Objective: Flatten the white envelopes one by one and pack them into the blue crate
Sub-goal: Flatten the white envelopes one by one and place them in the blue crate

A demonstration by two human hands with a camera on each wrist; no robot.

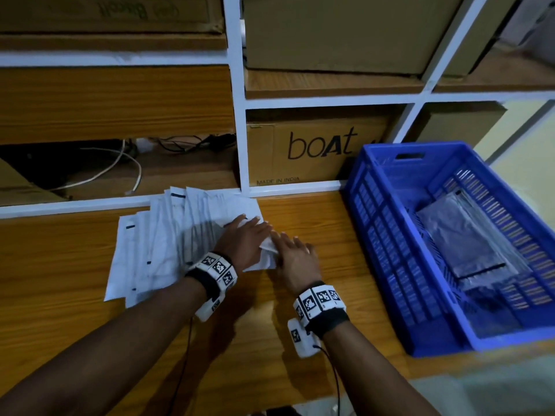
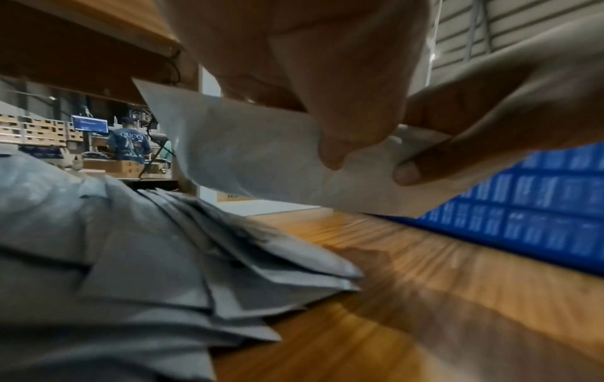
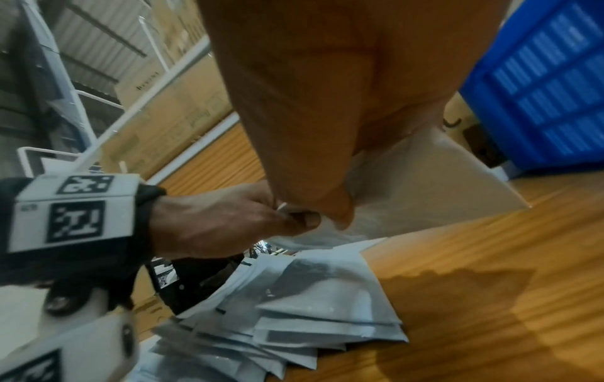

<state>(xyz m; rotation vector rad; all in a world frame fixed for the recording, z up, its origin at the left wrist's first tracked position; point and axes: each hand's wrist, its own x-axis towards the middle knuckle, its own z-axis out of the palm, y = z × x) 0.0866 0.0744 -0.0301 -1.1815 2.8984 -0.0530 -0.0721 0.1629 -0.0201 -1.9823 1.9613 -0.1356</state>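
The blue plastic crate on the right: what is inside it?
Inside the blue plastic crate, flat envelopes lie stacked on its slatted floor, greyish in the dim light. How many are stacked cannot be told; the top one covers the rest.

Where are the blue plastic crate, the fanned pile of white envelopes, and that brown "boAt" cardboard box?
blue plastic crate (image 1: 387, 235), head view, its slotted left wall.
fanned pile of white envelopes (image 1: 156, 250), head view, middle of the pile.
brown "boAt" cardboard box (image 1: 321, 145), head view, printed front face.
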